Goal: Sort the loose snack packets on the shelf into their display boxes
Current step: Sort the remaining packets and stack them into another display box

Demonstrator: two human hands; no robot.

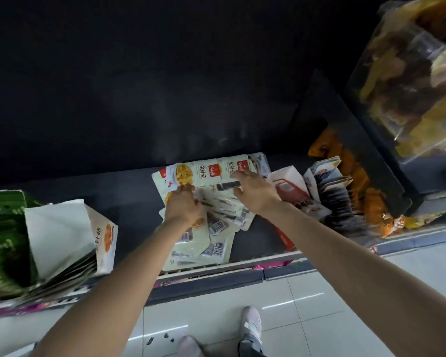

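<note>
Head view looks down along two bare forearms to a dark shelf (129, 199) at low height. A pile of loose snack packets (211, 228) lies in the middle of the shelf, pale green-white, several turned barcode side up and overlapping toward the front edge. Behind the pile, more packets of the same kind stand in a row (211, 171) with their printed fronts showing.

The left hand (182, 204) rests on the left part of the pile, its fingers curled down around the edges of a few packets, grasping them. The right hand (252, 190) lies on the upper right of the pile with its fingers stretched out and relaxed, pressing flat on the packets and touching the foot of the standing row.

Just right of the pile stands a red and white display box (291, 191), and beside it another box holding upright dark packets (330, 189). At far left a white display box (98, 240) leans, filled with packets, next to green packaging (0, 240). Orange packets (371, 202) fill the right end of the shelf. Below, pale floor tiles (307, 300) and a light shoe (251, 322) show.
</note>
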